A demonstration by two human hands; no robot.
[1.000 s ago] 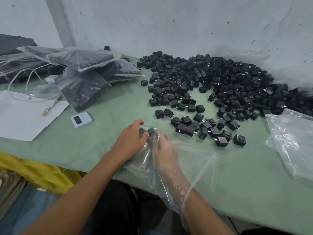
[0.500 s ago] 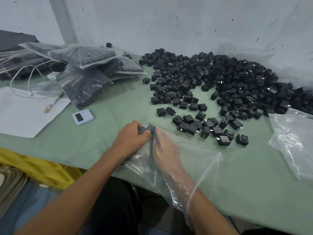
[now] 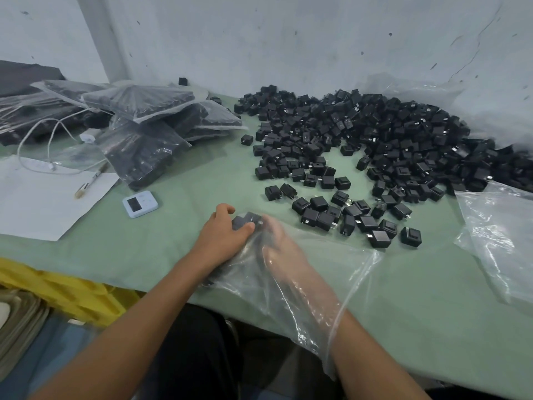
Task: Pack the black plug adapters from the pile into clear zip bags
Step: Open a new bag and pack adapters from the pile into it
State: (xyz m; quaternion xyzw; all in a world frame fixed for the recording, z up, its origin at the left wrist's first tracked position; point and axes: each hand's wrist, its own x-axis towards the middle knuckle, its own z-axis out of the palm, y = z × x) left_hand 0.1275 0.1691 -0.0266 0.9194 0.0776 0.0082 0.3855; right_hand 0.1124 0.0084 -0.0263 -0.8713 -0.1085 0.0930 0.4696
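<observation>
Green-covered bench set against a pale, scuffed wall. A large pile of black plug adapters spreads over the far right of the bench, thinning into loose strays toward the near edge; the closest strays lie just beyond the hands.

Clear zip bag lies at the near edge of the bench, mouth toward the person. The right hand is inside it, wrist and forearm sheathed in plastic, fingers reaching toward the bag's far end. Whether its grip is closed on anything cannot be told through the film.

The left hand is outside the bag at its far left corner, grip closed over the plastic and pressing on a few black adapters bunched inside that end. Thumb lies on top, fingers curled over the far side.

Left rear: a heap of filled bags with dark contents, stacked at angles. Near them a white cable loops across to a small white charger block. A white sheet of paper lies on the left with a pen across its far corner. A small pale-blue device with a dark screen sits between paper and hands.

Far right: another empty clear bag, crumpled, beside the pile. Yellow plastic shows below the bench edge at left.
</observation>
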